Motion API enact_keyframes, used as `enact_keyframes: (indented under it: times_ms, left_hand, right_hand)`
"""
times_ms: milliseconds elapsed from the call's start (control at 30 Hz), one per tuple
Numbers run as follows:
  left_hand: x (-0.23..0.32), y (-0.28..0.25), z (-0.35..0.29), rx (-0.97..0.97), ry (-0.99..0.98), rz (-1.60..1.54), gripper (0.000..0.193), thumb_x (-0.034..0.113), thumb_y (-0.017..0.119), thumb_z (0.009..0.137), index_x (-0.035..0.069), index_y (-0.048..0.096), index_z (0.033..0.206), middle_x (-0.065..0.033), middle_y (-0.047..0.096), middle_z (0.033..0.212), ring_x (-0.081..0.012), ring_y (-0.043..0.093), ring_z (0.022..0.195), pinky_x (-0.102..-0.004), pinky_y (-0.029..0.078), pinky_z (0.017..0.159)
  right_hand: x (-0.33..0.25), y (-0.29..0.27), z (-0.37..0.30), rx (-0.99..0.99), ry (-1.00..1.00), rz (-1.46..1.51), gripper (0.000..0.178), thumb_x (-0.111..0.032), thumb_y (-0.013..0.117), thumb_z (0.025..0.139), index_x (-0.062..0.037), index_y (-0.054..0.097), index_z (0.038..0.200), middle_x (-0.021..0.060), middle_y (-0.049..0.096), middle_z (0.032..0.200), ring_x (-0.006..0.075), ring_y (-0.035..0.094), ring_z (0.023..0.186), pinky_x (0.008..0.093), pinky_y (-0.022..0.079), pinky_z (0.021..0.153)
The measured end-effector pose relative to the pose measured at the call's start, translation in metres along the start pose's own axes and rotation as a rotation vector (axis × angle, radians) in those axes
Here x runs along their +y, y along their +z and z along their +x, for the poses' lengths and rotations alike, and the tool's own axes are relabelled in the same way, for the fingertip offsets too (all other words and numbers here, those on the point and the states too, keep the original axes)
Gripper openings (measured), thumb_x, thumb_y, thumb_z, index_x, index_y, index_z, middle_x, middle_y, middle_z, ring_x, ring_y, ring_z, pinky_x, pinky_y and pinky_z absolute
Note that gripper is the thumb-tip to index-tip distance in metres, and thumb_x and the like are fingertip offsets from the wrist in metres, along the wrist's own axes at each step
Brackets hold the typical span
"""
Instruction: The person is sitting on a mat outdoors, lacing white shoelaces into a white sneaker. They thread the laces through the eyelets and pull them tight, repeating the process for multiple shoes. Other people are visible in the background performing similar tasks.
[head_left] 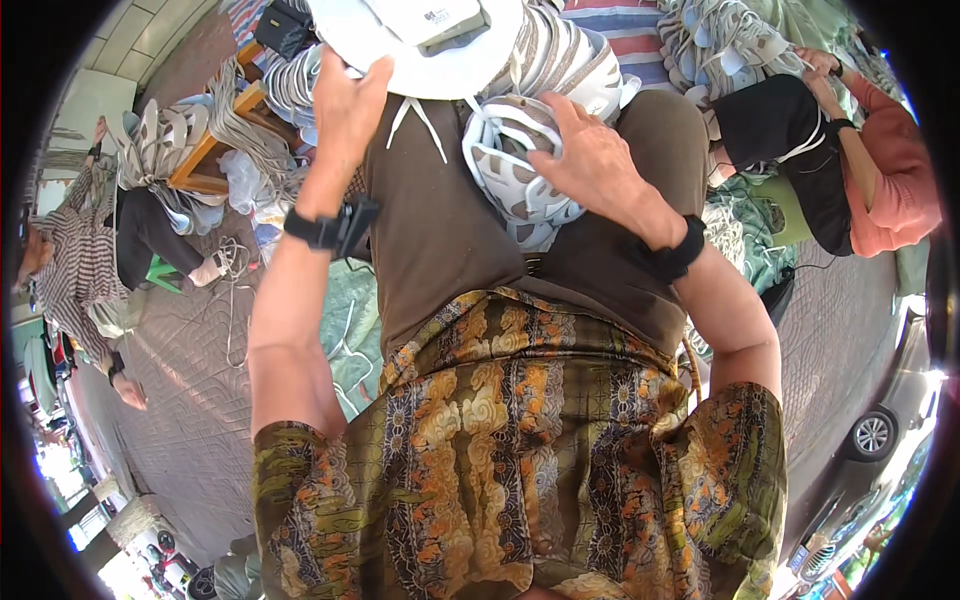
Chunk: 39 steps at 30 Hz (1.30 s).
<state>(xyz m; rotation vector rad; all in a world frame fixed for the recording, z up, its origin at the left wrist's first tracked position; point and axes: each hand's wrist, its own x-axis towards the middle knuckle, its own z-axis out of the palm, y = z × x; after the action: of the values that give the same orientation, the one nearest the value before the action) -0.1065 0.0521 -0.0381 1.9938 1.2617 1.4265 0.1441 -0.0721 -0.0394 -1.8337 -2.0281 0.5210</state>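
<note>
A white round, wide-brimmed piece like a sun hat (pixel 450 75), with a white boxy part on top, fills the top centre. My left hand (pixel 345 110) is at its left edge, thumb over the brim and fingers partly hidden behind it. Two white lace ends (pixel 415 125) hang just below the brim. Between my knees sits a bundle of white-and-brown shoe uppers (pixel 515 165). My right hand (pixel 600 165) lies on its right side with thumb and fingers apart. More striped uppers (pixel 570 65) are stacked behind the bundle.
Piles of shoe uppers (pixel 165 150) and laces stand at left by a wooden frame (pixel 205 155); another heap (pixel 715 50) is at upper right. A person in a coral top (pixel 890 170) sits right, one in stripes (pixel 85 230) left. Green sheeting (pixel 345 320) lies below my left thigh.
</note>
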Motion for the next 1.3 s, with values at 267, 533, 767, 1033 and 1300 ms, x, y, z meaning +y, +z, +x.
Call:
enact_keyframes:
  times_ms: [267,533,767,1033,1300]
  left_hand:
    - [0.065,-0.009,-0.091,-0.234,0.17,-0.005,0.031,-0.005,0.057,0.085,0.0,0.057,0.115,-0.0103,0.064,0.11,-0.0169,0.062,0.098,-0.0273,0.051,0.084]
    - [0.045,0.02,-0.052,-0.432,-0.601,-0.509,0.052,0.019,0.066,0.084,-0.006,0.051,0.127,-0.0147,0.06,0.118,-0.02,0.057,0.109,-0.0342,0.045,0.094]
    - [0.031,0.045,-0.026,-0.638,-0.75,-0.869,0.035,0.029,0.065,0.088,0.006,0.056,0.113,-0.0101,0.059,0.11,-0.0247,0.057,0.103,-0.0487,0.048,0.091]
    - [0.046,0.086,-0.001,-0.739,-0.852,-0.908,0.054,0.046,0.067,0.081,0.004,0.055,0.113,-0.0125,0.06,0.098,-0.0262,0.061,0.09,-0.0411,0.053,0.075]
    - [0.089,0.114,-0.016,-0.752,-0.452,-0.869,0.06,0.038,0.073,0.073,-0.005,0.06,0.113,-0.0184,0.061,0.103,-0.0262,0.062,0.091,-0.0361,0.056,0.077]
  right_hand:
    - [0.014,0.011,0.012,0.021,-0.156,0.084,0.059,-0.017,0.06,0.073,-0.0003,0.045,0.127,0.0257,0.063,0.103,0.0413,0.062,0.096,0.0447,0.048,0.088]
    - [0.054,-0.051,0.125,-0.56,-0.386,0.75,0.042,-0.037,0.063,0.081,0.0037,0.061,0.089,0.0154,0.058,0.073,0.0302,0.058,0.064,0.0429,0.049,0.063]
    - [0.086,-0.08,0.206,-0.663,0.01,0.348,0.023,-0.027,0.055,0.087,-0.006,0.064,0.089,0.0078,0.058,0.069,0.0213,0.051,0.053,0.0354,0.046,0.056]
    - [0.126,-0.119,0.231,-0.656,0.371,0.554,0.027,-0.024,0.062,0.086,-0.0042,0.067,0.102,0.0073,0.071,0.092,0.0154,0.066,0.07,0.0351,0.055,0.072]
    - [0.17,-0.174,0.157,-0.654,0.324,0.398,0.027,-0.023,0.061,0.087,-0.0019,0.065,0.103,0.0068,0.069,0.088,0.0133,0.064,0.071,0.0316,0.053,0.067]
